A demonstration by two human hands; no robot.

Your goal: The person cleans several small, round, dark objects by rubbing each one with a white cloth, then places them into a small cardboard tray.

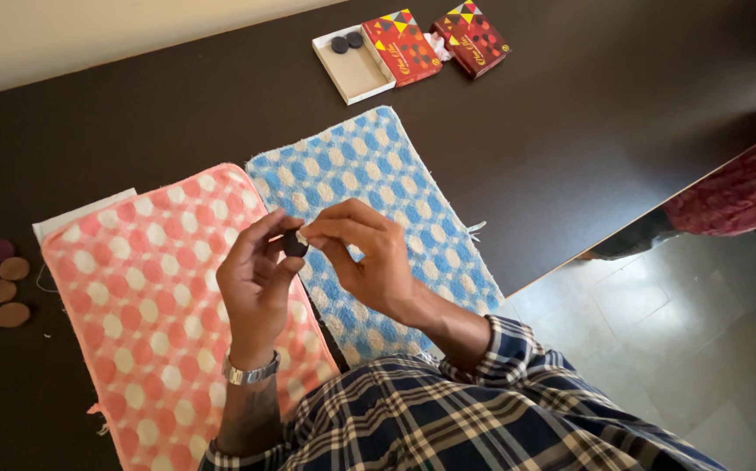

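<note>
Dark round disc [295,244], pinched edgewise, both hands

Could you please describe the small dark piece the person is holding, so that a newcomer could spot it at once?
Start at the pink dotted towel and blue dotted towel lying side by side on the dark table. Above their seam, the left hand and right hand meet. Pinched between them is a small black round disc, the only piece off the table.

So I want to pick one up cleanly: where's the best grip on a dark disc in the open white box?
Probably by its rim, fingers coming straight down from above. The two dark discs lie flat in a corner of the shallow open box, close together, so only the top and edges are reachable.
</note>
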